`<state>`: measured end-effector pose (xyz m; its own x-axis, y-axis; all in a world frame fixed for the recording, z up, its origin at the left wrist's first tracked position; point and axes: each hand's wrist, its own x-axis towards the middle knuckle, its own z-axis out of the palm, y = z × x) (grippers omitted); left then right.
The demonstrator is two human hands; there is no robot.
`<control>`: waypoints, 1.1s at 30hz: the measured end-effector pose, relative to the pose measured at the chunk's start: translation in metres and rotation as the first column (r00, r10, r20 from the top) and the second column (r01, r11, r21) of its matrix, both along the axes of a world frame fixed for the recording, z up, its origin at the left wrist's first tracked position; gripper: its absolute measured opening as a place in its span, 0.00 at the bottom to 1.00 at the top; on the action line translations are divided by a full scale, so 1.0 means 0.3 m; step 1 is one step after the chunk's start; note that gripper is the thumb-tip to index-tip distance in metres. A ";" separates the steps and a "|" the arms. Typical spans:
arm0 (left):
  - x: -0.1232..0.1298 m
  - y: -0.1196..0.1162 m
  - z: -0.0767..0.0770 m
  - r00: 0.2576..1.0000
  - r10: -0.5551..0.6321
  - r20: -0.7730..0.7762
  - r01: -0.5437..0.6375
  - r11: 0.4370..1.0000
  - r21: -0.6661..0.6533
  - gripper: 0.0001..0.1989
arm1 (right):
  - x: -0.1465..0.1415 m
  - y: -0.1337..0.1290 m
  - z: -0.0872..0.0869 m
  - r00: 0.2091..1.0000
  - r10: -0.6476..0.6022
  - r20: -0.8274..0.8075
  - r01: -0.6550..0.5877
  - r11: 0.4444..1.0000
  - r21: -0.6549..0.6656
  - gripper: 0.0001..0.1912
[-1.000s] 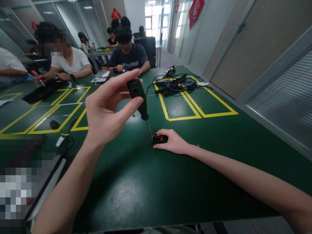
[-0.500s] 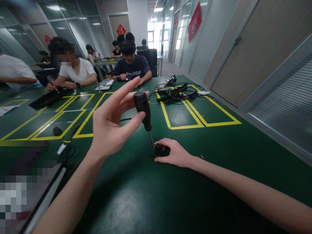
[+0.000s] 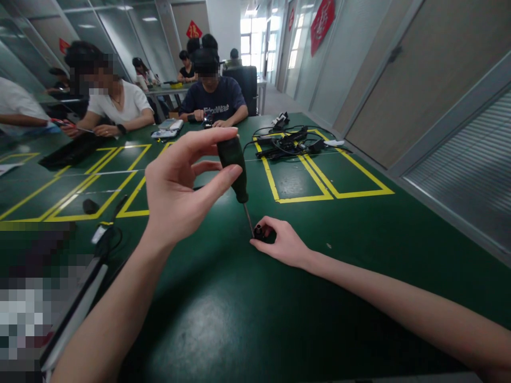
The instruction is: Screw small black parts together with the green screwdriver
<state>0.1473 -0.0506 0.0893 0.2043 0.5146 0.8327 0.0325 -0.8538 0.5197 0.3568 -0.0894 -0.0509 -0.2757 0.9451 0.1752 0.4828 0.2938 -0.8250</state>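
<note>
My left hand (image 3: 183, 186) holds the dark green handle of a screwdriver (image 3: 235, 169), thumb on its side and forefinger over its top end. The shaft slants down to a small black part (image 3: 258, 232) on the green table (image 3: 223, 319), and its tip meets the near left side of that part. Thumb and fingers of my right hand (image 3: 285, 243) pinch the part from the right, partly hiding it.
Black cables and parts (image 3: 291, 142) lie beyond my hands, inside yellow tape outlines (image 3: 303, 199). Another cable (image 3: 106, 236) and a small dark block (image 3: 90, 206) are on the left. Several people sit across the table, one near a black tray (image 3: 72, 151).
My left forefinger has come down from a raised position onto the screwdriver's top end. The view has shifted slightly, and the small part appears a little higher.
</note>
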 end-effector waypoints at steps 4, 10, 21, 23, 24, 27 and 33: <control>0.001 0.015 -0.006 0.999 -0.007 0.046 0.004 0.998 0.057 0.18 | -0.009 -0.003 0.005 0.998 -0.020 -0.053 0.017 0.998 -0.052 0.11; -0.070 0.087 0.031 0.987 -0.065 0.150 0.034 0.979 0.203 0.23 | 0.005 0.001 0.000 1.000 -0.007 -0.020 0.005 0.997 -0.074 0.09; -0.224 0.133 0.050 0.987 -0.017 0.159 -0.008 0.987 0.158 0.25 | 0.115 0.092 0.057 0.916 0.398 -0.057 -0.399 0.886 -0.235 0.20; -0.225 0.129 0.047 0.988 -0.027 0.152 0.011 0.995 0.104 0.27 | 0.122 0.096 0.052 0.907 0.414 -0.077 -0.420 0.875 -0.239 0.22; -0.223 0.127 0.046 0.989 -0.037 0.142 0.026 0.997 0.077 0.27 | 0.123 0.096 0.048 0.906 0.412 -0.094 -0.422 0.873 -0.246 0.25; -0.210 0.118 0.047 0.988 -0.078 0.134 0.071 0.996 0.061 0.25 | 0.125 0.094 0.039 0.910 0.393 -0.132 -0.414 0.872 -0.262 0.32; -0.186 0.112 0.041 0.982 -0.122 0.147 0.114 0.992 0.060 0.25 | 0.122 0.085 0.039 0.919 0.381 -0.102 -0.395 0.879 -0.268 0.29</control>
